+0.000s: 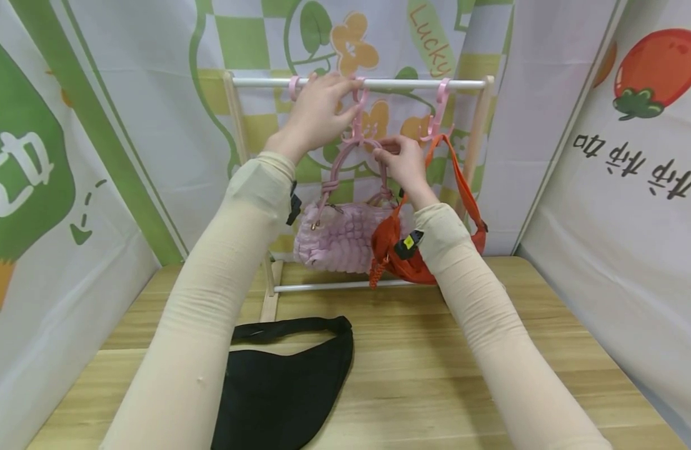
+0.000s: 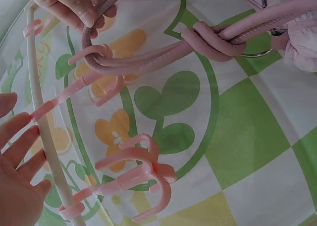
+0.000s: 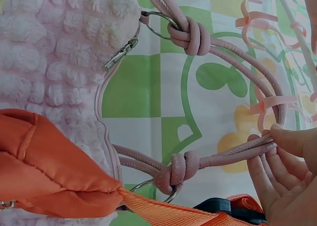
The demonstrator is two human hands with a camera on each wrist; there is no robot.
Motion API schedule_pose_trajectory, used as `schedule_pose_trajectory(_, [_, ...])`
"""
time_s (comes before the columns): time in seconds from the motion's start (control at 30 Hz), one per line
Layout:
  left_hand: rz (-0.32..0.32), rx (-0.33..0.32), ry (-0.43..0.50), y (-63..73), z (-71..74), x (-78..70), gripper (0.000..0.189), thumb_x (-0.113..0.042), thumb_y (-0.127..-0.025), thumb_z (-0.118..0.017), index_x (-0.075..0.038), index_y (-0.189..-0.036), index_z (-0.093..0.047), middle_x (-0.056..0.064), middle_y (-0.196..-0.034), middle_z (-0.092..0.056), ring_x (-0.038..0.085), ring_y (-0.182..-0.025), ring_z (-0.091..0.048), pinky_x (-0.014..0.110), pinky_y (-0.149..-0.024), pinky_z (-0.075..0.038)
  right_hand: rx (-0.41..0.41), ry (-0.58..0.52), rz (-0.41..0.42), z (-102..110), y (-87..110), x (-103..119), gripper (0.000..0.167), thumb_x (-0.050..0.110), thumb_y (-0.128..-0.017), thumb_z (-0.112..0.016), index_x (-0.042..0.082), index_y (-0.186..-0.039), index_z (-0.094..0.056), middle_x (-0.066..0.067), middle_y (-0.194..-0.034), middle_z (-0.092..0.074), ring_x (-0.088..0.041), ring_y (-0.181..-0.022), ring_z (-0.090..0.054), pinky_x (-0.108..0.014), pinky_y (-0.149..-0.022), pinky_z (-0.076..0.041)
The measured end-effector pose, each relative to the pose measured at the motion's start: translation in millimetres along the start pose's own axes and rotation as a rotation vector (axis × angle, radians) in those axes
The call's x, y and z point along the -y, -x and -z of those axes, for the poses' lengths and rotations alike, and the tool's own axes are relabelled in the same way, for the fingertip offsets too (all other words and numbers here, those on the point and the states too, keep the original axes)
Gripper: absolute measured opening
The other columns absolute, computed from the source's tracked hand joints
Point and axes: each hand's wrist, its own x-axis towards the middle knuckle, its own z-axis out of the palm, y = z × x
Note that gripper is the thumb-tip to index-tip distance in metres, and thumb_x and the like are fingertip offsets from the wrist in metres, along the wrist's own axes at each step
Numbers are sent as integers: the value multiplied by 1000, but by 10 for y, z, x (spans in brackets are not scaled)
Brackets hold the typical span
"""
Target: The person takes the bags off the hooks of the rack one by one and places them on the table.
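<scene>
The pink bag hangs below the top rail, its handle looped at the middle hook. My right hand pinches that handle below the rail; my left hand has its fingers extended at the rail. To seat it well, I should steady the hook and settle both handle strands deep before letting go. The bag's long axis runs roughly parallel to the rail, handle upward. Under the rail's right end hangs an orange bag.

Handbag below middle hook, left of sling bag; waist bag on table before rack
</scene>
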Motion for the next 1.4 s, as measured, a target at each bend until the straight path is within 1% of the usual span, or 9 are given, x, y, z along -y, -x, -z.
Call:
schedule_pose_trajectory(0.17, [-5, -4, -2, -6, 2, -1, 48, -39, -99, -44, -25, -144, -39, -7, -151, -35, 14, -142, -27, 41, -120, 0, -17, -10, 8, 17, -11, 6, 31, 16, -90, -65, 3, -118, -64, -15, -112, -68, -23, -102, -65, -31, -87, -52])
schedule_pose_trajectory(0.4, [-3, 0, -7, -2, 2, 4, 48, -38, -99, -44, -25, -144, -39, -7, -152, -34, 14, -143, -26, 42, -120, -1, -39, -40, 15, 29, -16, 30, 30, 13, -90, -65, 1, -117, -64, -16, -112, -68, -24, -100, -66, -27, -82, -54])
schedule_pose_trajectory(0.67, [3, 3, -1, 3, 8, 11, 48, -39, -99, -44, -26, -144, -38, -7, -152, -33, 13, -142, -27, 42, -120, 0, -70, -30, 40, 64, -29, 66, 30, 13, -90, -65, 0, -117, -64, -16, -113, -68, -24, -101, -67, -26, -82, -55])
schedule_pose_trajectory(0.87, [-3, -4, 6, 2, -2, 11, 48, -40, -99, -45, -25, -144, -40, -7, -152, -34, 13, -142, -28, 42, -120, 0, -87, -60, 35, 78, -12, 97, 29, 12, -90, -64, 0, -116, -64, -17, -110, -69, -23, -97, -68, -23, -80, -55])
schedule_pose_trajectory(1.0, [-2, 0, 9, 3, -7, 7, 48, -40, -99, -44, -25, -144, -39, -8, -152, -34, 13, -142, -27, 41, -120, 1, -105, -61, 31, 84, -1, 108, 28, 12, -90, -65, 1, -115, -65, -17, -109, -69, -21, -94, -69, -22, -79, -55])
schedule_pose_trajectory(1.13, [4, 8, 8, 5, -1, 2, 48, -40, -99, -44, -26, -144, -39, -8, -152, -33, 13, -142, -26, 42, -120, 1, -111, -53, 29, 93, 0, 111, 28, 13, -90, -65, 2, -116, -65, -15, -110, -69, -21, -94, -69, -22, -80, -55])
schedule_pose_trajectory(1.4, [-1, 2, 7, 0, 14, 0, 47, -39, -99, -45, -25, -143, -40, -6, -151, -35, 15, -141, -29, 42, -120, 0, -118, -91, 55, 105, 3, 169, 27, 11, -91, -64, 0, -115, -65, -16, -109, -69, -20, -93, -68, -22, -79, -55])
